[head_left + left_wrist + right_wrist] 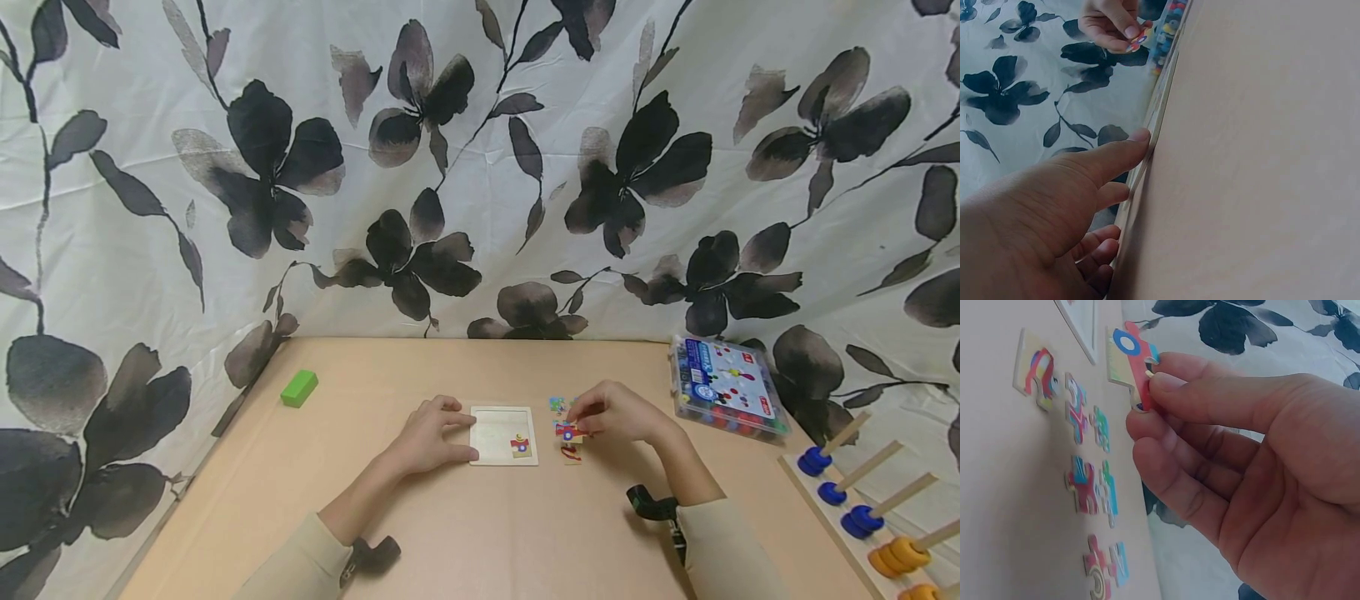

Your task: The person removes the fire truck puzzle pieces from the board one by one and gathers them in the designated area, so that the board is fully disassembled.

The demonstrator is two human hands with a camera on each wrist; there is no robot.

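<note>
A shallow white puzzle tray (493, 435) lies on the table, with one picture piece (520, 447) in its lower right part. My left hand (431, 433) rests at the tray's left side, thumb and fingers touching its edge; the left wrist view shows this rim edge-on. Right of the tray, my right hand (621, 412) pinches a jigsaw piece (1124, 353) between thumb and fingers, above the table. Red, blue and yellow printing covers that piece. Several loose jigsaw pieces (1085, 487) lie flat below it, partly hidden by the hand in the head view.
A green block (299, 388) sits at the far left of the table. At the back right stands a clear plastic box (723, 387) of colourful parts. A wooden peg board (832, 521) with blue and orange rings occupies the right edge. Patterned cloth (525, 192) hangs behind.
</note>
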